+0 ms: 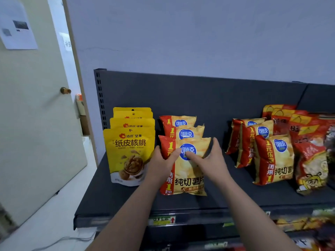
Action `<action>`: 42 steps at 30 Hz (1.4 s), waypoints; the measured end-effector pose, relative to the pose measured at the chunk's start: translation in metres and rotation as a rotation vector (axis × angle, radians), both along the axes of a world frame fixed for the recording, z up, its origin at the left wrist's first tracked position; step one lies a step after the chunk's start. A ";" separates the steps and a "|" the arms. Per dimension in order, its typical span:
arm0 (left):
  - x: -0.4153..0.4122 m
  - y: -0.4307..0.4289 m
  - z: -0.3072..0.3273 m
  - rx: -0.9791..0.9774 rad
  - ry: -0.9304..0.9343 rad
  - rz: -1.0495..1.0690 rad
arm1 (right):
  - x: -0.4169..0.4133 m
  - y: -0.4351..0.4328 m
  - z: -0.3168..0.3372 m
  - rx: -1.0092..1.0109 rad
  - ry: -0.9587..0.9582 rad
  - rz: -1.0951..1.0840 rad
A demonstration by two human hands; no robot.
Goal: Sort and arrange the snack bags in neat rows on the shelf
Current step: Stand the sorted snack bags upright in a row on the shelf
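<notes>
A pale bluish wall (pixel 181 33) is seen behind. At left a beige door (pixel 36 133) is fitted with a brass knob (pixel 65 90) — a printed sheet (pixel 17 29) is stuck on it. The floor (pixel 54 211) is crossed by a cable (pixel 59 240).

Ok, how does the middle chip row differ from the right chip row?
The middle chip row faces straight forward; the right chip row sits angled. The left hand and right hand hold the middle row's front bag; the right row is untouched. Both show three matching bags.
</notes>
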State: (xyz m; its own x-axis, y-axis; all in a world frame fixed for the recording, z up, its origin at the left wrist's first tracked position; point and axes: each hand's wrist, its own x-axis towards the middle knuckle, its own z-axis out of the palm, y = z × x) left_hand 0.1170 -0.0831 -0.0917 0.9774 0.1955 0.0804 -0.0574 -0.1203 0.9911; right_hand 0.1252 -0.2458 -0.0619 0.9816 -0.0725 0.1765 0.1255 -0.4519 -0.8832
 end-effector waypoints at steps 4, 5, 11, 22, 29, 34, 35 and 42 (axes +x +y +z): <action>0.017 -0.013 0.007 -0.094 0.000 0.039 | 0.026 -0.017 -0.005 0.093 0.122 0.142; 0.022 -0.014 0.008 -0.113 0.009 0.055 | 0.033 -0.020 -0.004 0.100 0.132 0.175; 0.048 -0.022 0.012 -0.199 0.049 0.123 | 0.070 -0.033 -0.001 0.193 0.165 0.368; 0.077 -0.047 -0.003 -0.189 0.012 0.169 | 0.109 -0.058 -0.010 0.163 0.124 0.428; 0.090 -0.077 -0.006 -0.212 -0.004 0.158 | 0.121 -0.089 -0.010 0.198 0.117 0.438; 0.104 -0.065 -0.010 -0.092 0.046 0.213 | 0.123 -0.095 -0.006 0.197 0.121 0.464; 0.107 -0.061 -0.011 -0.112 0.044 0.177 | 0.123 -0.094 -0.005 0.213 0.118 0.480; 0.116 -0.063 -0.011 -0.204 0.009 0.004 | 0.127 -0.099 -0.006 0.224 0.108 0.485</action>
